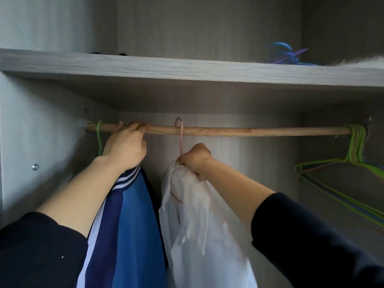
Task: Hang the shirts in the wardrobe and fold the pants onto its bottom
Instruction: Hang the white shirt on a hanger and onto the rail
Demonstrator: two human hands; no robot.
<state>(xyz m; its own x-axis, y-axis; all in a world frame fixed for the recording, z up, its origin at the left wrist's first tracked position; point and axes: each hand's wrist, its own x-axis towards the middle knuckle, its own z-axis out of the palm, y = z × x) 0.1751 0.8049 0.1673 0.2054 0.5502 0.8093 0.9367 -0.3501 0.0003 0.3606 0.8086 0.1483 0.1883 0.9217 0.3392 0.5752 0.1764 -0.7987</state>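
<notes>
Wardrobe (31,142) interior, grey shelf (187,71) on top, wooden rod (249,130) running across under it. Blue striped shirt (133,215) hangs at the left end on a green hanger (99,136). White shirt (197,225) hangs just beside it, mid-left on the rod, on a pink hanger (181,138) whose hook is over the rod. Pants not in view.

White shirt looks thin, light and limp, bunched at the collar. It likely slides off wire easily, so best taken at the hanger neck, not by the cloth. The wire hanger looks thin and springy and probably swings if let go fast.

Spare hangers (357,146) bunched at the far right end of the rod. Blue cord (284,56) on the shelf.

Left hand (124,146) fingers wrapped over the rod, between the two hooks. Right hand (195,157) clenched on the pink hanger neck with collar fabric gathered in it. Hands apart, near each other.
</notes>
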